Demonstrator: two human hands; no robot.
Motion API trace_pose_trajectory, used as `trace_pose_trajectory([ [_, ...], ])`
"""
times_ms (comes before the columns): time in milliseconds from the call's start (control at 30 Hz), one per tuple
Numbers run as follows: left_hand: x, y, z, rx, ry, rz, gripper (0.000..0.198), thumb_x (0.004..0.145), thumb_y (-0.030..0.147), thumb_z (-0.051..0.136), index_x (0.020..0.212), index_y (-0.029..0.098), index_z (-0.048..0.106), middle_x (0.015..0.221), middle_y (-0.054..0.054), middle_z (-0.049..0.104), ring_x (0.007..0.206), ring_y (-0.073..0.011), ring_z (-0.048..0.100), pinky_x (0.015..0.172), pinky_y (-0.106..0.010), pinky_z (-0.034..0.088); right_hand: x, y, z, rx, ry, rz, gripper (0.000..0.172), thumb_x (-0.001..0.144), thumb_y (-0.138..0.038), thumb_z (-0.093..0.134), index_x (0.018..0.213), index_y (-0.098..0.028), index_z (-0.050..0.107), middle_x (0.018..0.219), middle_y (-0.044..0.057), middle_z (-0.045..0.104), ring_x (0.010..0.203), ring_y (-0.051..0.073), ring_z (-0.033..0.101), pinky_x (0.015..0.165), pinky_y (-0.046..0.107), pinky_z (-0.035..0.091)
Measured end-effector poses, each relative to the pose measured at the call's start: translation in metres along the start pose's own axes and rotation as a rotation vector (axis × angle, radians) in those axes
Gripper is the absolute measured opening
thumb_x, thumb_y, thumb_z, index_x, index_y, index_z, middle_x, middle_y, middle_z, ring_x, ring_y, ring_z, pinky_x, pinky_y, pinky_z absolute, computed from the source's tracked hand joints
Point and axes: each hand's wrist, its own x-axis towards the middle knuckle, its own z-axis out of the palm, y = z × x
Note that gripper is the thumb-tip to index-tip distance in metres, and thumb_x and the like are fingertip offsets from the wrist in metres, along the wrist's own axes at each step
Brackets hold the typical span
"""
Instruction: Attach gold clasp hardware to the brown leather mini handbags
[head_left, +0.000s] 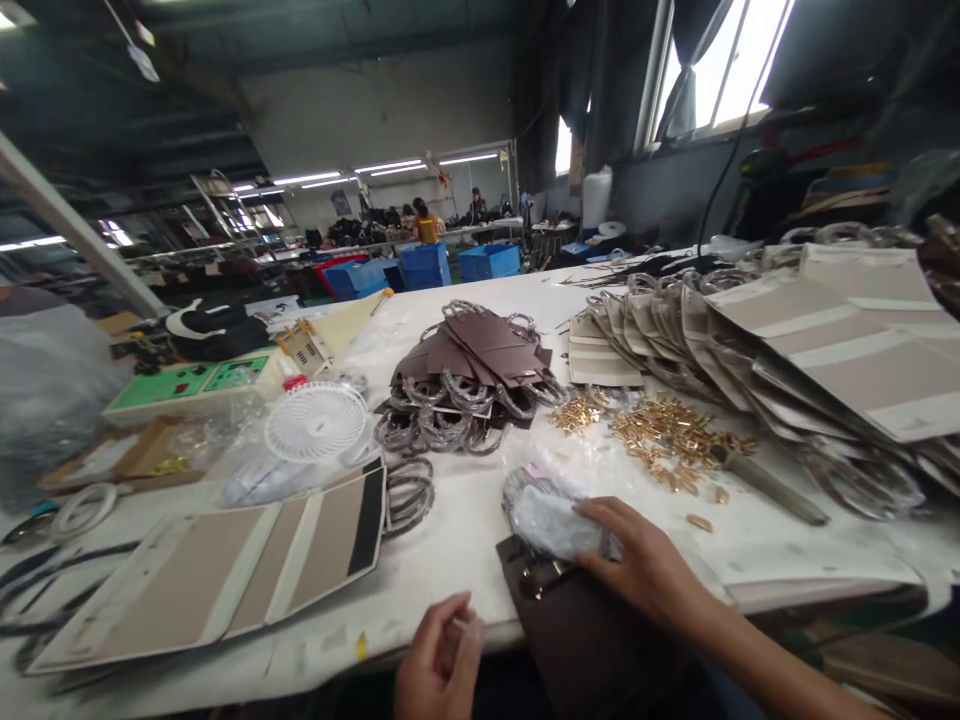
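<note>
A dark brown bag panel (592, 640) hangs over the front edge of the table, small gold metal fittings near its top. Its handle (551, 515), wrapped in clear plastic, rests on the tabletop. My right hand (637, 555) grips the plastic-wrapped handle from the right, thumb below and fingers above. Left of the panel and apart from it, my left hand (442, 655) is closed at the table edge, its thumb and fingertips together. Whether anything small sits between them is hidden. Beyond the right hand, many gold metal pieces (667, 435) lie in loose piles.
Brown panels with wrapped handles (480, 350) are stacked mid-table. Beige-lined panels (840, 330) pile up at right, and another beige-lined panel (217, 570) lies at left. A white fan (316, 422) stands behind it. A dark rod-like tool (772, 485) lies beside the gold pieces.
</note>
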Motion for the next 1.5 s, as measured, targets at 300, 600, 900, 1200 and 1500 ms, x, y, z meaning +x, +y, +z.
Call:
trace_pose_trajectory([
  [300, 0.115, 0.087, 0.093, 0.500, -0.190, 0.269, 0.034, 0.088, 0.050, 0.062, 0.098, 0.019, 0.074, 0.107, -0.009, 0.071, 0.088, -0.0236, 0.064, 0.081, -0.035, 0.045, 0.009, 0.014, -0.020, 0.395, 0.147, 0.027, 0.025, 0.098, -0.048, 0.066, 0.105, -0.026, 0.075, 0.109, 0.006, 0.072, 0.104, 0.026, 0.067, 0.094, 0.039, 0.052],
  [600, 0.119, 0.145, 0.120, 0.414, -0.132, 0.427, 0.035, 0.102, 0.046, 0.042, 0.080, 0.022, 0.053, 0.066, 0.004, 0.052, 0.065, -0.0155, 0.052, 0.067, -0.027, 0.035, 0.006, 0.083, -0.048, 0.315, 0.263, 0.377, 0.048, 0.087, -0.066, 0.064, 0.111, -0.026, 0.075, 0.115, 0.007, 0.072, 0.095, 0.028, 0.069, 0.087, 0.044, 0.056],
  [900, 0.138, 0.271, 0.170, 0.418, -0.293, 0.744, 0.029, 0.101, 0.041, 0.052, 0.085, 0.020, 0.064, 0.069, 0.003, 0.057, 0.066, -0.0137, 0.052, 0.066, -0.026, 0.036, 0.007, 0.094, -0.049, 0.448, 0.304, 0.343, 0.043, 0.097, -0.061, 0.055, 0.113, -0.026, 0.072, 0.119, 0.007, 0.071, 0.103, 0.027, 0.067, 0.091, 0.040, 0.054],
  [1200, 0.156, 0.360, 0.143, 0.025, -0.156, 0.580, 0.040, 0.088, 0.054, 0.070, 0.097, 0.015, 0.068, 0.065, 0.003, 0.057, 0.052, -0.0105, 0.047, 0.052, -0.024, 0.037, 0.004, 0.097, -0.071, 0.411, 0.551, 0.198, 0.041, 0.103, -0.054, 0.051, 0.120, -0.022, 0.071, 0.123, 0.011, 0.069, 0.115, 0.030, 0.064, 0.102, 0.043, 0.048],
  [1500, 0.156, 0.290, 0.009, 0.942, 0.031, 0.480, 0.035, 0.094, 0.054, 0.049, 0.091, 0.028, 0.072, 0.082, 0.006, 0.073, 0.082, -0.0225, 0.067, 0.079, -0.036, 0.049, 0.005, 0.109, -0.093, 0.476, 0.529, 0.429, 0.051, 0.091, -0.067, 0.062, 0.117, -0.024, 0.073, 0.128, 0.008, 0.071, 0.123, 0.035, 0.062, 0.111, 0.049, 0.043],
])
